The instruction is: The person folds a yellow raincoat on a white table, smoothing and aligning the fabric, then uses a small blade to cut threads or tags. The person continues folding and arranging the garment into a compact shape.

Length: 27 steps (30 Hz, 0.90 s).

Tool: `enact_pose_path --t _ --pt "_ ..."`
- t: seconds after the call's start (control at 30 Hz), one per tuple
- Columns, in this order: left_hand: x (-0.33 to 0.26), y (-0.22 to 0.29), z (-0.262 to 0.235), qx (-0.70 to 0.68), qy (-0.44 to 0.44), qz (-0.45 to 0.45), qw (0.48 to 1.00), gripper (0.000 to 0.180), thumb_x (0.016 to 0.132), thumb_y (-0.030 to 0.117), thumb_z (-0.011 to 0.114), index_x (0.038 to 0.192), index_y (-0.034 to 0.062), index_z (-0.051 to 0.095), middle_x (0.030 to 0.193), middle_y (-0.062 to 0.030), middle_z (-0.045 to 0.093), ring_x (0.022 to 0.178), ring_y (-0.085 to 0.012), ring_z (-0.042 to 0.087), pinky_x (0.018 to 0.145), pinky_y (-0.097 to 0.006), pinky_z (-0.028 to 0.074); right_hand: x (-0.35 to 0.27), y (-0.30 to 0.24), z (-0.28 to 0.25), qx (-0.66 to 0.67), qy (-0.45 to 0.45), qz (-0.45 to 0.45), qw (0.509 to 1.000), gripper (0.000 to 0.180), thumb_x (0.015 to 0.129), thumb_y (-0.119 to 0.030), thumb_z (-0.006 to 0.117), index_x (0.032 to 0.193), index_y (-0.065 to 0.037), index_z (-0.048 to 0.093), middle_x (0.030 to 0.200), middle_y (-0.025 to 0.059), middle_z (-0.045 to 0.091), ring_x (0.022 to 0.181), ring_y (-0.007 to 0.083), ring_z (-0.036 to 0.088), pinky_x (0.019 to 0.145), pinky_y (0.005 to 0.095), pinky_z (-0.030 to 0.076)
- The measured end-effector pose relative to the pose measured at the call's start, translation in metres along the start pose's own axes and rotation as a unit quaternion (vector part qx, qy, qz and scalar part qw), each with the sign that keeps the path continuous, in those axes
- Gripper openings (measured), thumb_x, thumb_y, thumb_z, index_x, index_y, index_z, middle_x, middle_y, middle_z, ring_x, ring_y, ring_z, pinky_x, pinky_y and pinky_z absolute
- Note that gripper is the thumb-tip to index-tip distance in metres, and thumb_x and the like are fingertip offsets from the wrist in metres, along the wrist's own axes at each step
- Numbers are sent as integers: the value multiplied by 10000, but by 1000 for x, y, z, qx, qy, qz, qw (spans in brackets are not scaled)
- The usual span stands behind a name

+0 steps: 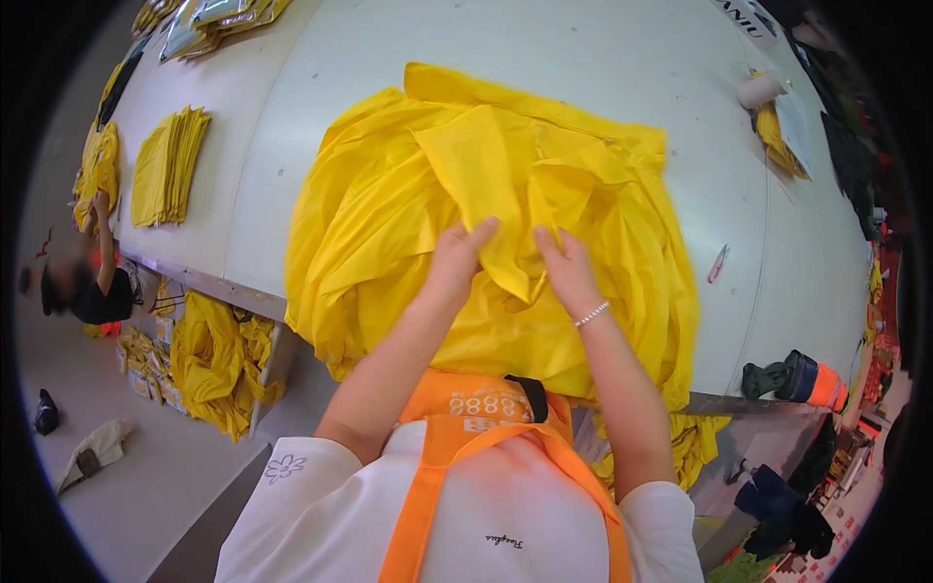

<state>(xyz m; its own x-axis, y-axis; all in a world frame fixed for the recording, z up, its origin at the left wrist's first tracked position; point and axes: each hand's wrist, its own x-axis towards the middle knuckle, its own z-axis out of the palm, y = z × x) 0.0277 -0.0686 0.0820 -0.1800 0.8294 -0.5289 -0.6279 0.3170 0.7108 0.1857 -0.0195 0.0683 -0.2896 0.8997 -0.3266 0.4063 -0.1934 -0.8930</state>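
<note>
The left hand (460, 257) and right hand (570, 270) are each pinching the middle of a big yellow garment (501, 255), so both are about as near to it. It spreads under and past them, wider side to side than front to back, on the white table (743, 175).
</note>
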Motion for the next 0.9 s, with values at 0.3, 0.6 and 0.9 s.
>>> enact_pose_path --t 0.3,0.6,0.9 --pt "-16 21 -23 109 103 35 988 204 863 217 613 866 14 593 657 -39 570 489 -83 498 448 -212 416 -54 -3 -63 -264 337 -37 903 248 797 -161 684 871 36 552 963 149 569 1008 258 548 795 360 453" --pt "-18 56 17 126 -9 26 992 198 864 203 623 854 9 587 650 -55 577 477 -105 526 446 -220 429 89 -34 15 -545 -402 46 734 334 828 -349 585 986 -66 666 1017 164 643 932 300 613 814 368 481" --pt "38 55 -51 258 54 249 932 243 852 87 588 1064 17 493 1004 -113 584 795 -158 576 687 -266 488 54 -55 -69 -59 -79 -22 995 180 848 -127 571 972 -2 611 912 131 626 803 262 615 745 307 486"
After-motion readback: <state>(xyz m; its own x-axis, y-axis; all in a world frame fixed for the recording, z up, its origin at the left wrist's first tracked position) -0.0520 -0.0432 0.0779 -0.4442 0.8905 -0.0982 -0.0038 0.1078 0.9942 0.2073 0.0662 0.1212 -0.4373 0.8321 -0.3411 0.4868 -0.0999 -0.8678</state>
